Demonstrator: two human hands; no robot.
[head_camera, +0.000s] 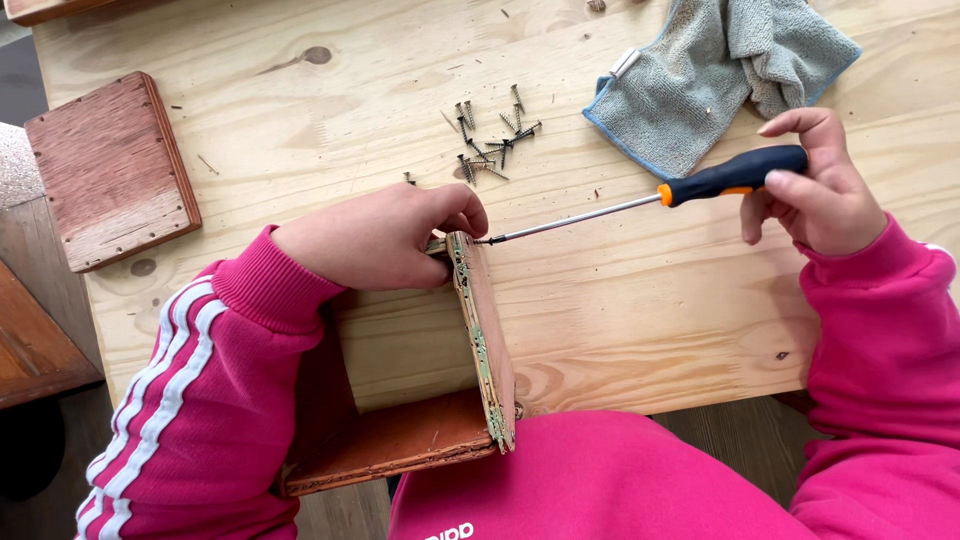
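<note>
The right hand (815, 190) is closed around the handle of a screwdriver (640, 203), holding it nearly level, with the steel shaft running left from the grip and slightly down to a tip that meets the top edge of a thin upright board (482, 335). The left hand (385, 238) is curled over that same top corner, fingertips pinching at the spot where the tip lands; whether a screw sits under them I cannot tell, since the fingers hide it. The board forms one end of a small open box (400, 400) of reddish plywood that rests partly on the table (620, 320) edge and partly against the person's lap, below and inside of the left grip. Beyond the shaft, farther from both hands, lies a loose heap of screws (490, 140), and just past the right knuckles a grey cloth (700, 70). A separate wooden panel (110, 170) lies well outside the left forearm. The risks, as I judge them: the tip sits right beside the left fingertips, so a slip off the screw head would drive steel into them. The shaft meets a narrow edge at a slant, so the bit may cam out or the thin ply may split. The box overhangs the table, and a sideways push could tip it off.
</note>
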